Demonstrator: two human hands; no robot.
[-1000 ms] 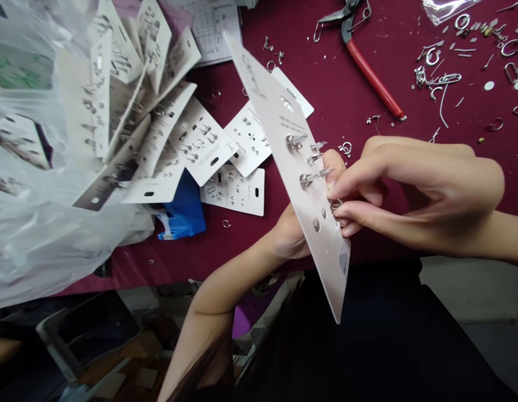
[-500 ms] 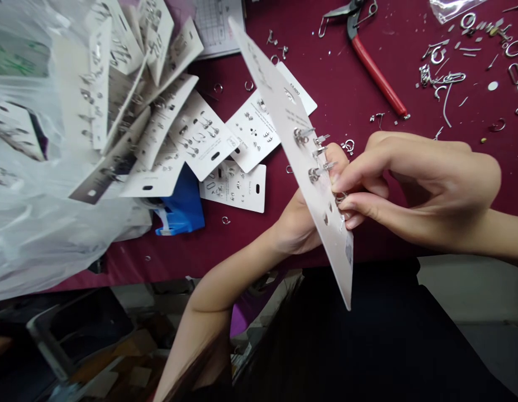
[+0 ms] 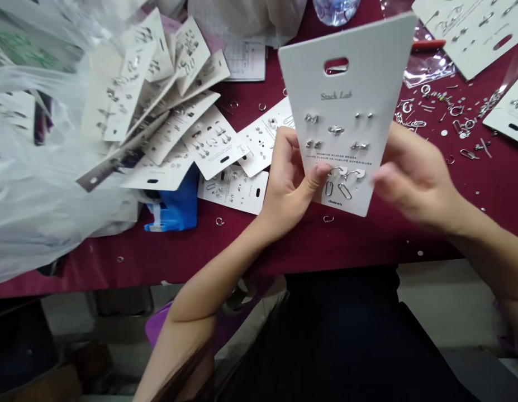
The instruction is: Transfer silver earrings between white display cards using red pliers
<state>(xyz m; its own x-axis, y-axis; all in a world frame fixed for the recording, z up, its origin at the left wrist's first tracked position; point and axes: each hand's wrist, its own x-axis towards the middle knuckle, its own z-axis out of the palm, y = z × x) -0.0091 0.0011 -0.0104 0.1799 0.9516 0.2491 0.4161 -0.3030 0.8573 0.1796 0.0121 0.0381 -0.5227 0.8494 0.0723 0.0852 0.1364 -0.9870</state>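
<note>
A white earring card (image 3: 351, 78), printed "Stack Lab", faces me with several silver studs and two hoop-like pieces with dangling links near its lower edge. My left hand (image 3: 292, 184) grips the card's left side, thumb on the front beside the hoops. At the card's right edge is my right hand (image 3: 418, 178), blurred, its thumb by the edge and its other fingers hidden behind the card; whether it grips the card is unclear.
Many earring cards (image 3: 208, 142) lie piled at left beside a clear plastic bag (image 3: 44, 206). A blue object (image 3: 179, 209) sits below them. Loose silver pieces (image 3: 460, 125) are scattered at right, near more cards (image 3: 472, 50). A bottle base (image 3: 336, 11) shows at the top.
The card has turned from edge-on with its back showing pins to front-facing. My right hand has released its pinch at the pins and moved to the card's right edge. The view has shifted.
</note>
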